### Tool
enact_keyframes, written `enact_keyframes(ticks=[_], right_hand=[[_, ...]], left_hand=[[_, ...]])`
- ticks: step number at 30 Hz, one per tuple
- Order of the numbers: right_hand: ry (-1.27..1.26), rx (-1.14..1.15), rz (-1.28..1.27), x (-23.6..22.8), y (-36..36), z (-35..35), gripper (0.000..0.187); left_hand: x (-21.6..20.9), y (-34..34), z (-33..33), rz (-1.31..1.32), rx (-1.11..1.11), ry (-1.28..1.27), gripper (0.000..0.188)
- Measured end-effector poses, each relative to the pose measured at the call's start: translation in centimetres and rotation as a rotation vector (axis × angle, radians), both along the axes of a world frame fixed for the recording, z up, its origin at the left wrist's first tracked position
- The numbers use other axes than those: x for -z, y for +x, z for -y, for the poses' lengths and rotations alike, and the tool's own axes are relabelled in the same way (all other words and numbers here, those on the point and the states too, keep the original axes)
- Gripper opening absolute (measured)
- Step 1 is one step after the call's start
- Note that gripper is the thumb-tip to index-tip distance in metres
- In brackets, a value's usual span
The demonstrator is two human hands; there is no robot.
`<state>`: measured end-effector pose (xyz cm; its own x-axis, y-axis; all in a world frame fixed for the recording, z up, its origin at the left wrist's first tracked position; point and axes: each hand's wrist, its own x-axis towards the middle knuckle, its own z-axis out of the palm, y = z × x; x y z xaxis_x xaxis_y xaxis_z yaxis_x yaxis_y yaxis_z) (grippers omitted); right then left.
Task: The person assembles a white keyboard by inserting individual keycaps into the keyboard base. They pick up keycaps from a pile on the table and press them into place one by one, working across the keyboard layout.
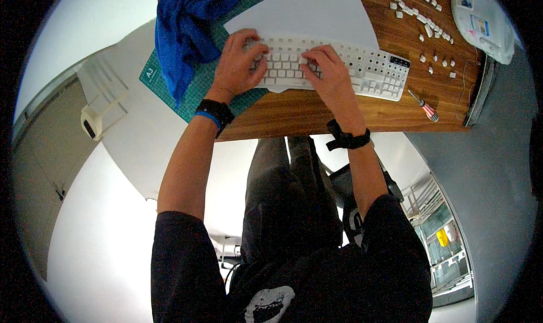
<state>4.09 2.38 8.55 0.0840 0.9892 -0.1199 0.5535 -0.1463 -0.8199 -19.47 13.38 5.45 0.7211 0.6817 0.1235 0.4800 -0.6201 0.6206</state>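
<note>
A white keyboard point(370, 77) lies across the desk in front of me, partly over a white paper sheet. Some of its keycaps point(283, 65) are seated, while bare switch spots show along the upper rows and the right part. Curled around the keyboard's left end is my left hand point(236, 65), with thumb and fingers bent against it. Over the middle of the board, my right hand point(330, 71) has its thumb and forefinger drawn together near the keys. Whatever lies between those fingertips is too small to make out.
Loose white keycaps point(427, 26) are scattered at the far right, near a white plastic container point(483, 26). A screwdriver point(424, 106) lies right of the keyboard. On the left, a blue cloth point(186, 40) covers part of the green cutting mat point(161, 82). White paper point(311, 12) lies behind the keyboard.
</note>
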Motion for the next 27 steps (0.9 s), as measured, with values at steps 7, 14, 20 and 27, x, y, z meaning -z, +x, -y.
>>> enact_keyframes(ticks=[7, 14, 20, 27], right_hand=[[0.053, -0.018, 0.065, 0.0, -0.1, -0.9, 0.020], [-0.027, -0.061, 0.201, -0.5, -0.1, -1.2, 0.016], [-0.037, -0.007, 0.234, -0.2, -0.9, -1.6, 0.012], [-0.095, 0.028, 0.106, 0.5, 0.3, -1.6, 0.009]], left_hand=[[0.1, 0.0, -0.1, -0.003, -0.013, 0.015, 0.024], [0.2, 0.2, -0.1, -0.010, -0.040, 0.040, 0.021], [-0.1, 0.3, 0.0, -0.070, -0.018, -0.004, 0.025], [-0.6, 0.4, 0.2, -0.043, -0.042, 0.026, 0.021]])
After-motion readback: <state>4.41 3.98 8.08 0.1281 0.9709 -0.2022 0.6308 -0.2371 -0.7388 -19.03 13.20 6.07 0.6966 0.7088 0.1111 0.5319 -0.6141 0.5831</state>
